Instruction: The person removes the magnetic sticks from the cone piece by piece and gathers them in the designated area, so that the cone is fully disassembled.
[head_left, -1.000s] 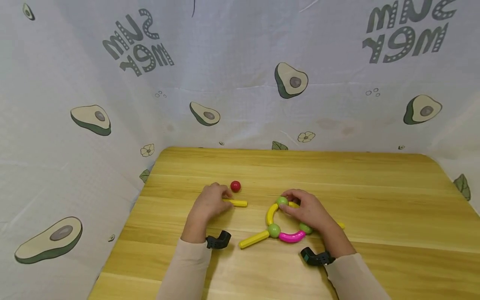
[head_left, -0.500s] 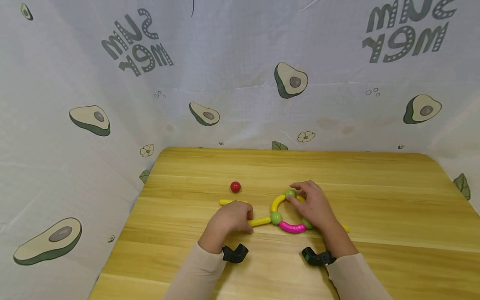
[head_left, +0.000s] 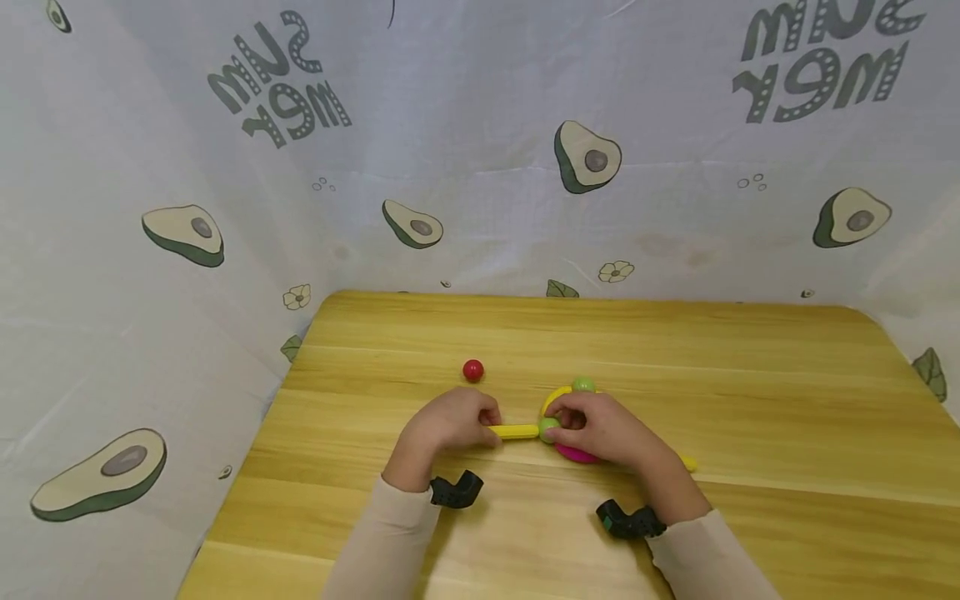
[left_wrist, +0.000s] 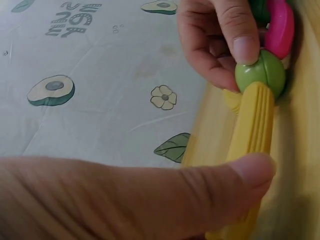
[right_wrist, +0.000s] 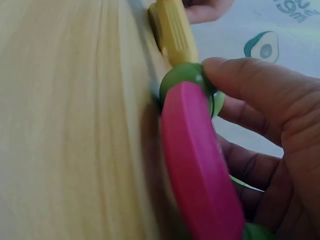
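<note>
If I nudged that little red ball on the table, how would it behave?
The red ball would probably roll easily, since it is round and nothing in view braces it. Its glossy highlight suggests a smooth surface, perhaps slippery to pinch. Its even, undented outline hints at something stiff rather than squashy.

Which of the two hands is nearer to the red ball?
Left. The left hand is just in front of the red ball, not touching it; the right hand is farther off to the right, gripping a green ball.
</note>
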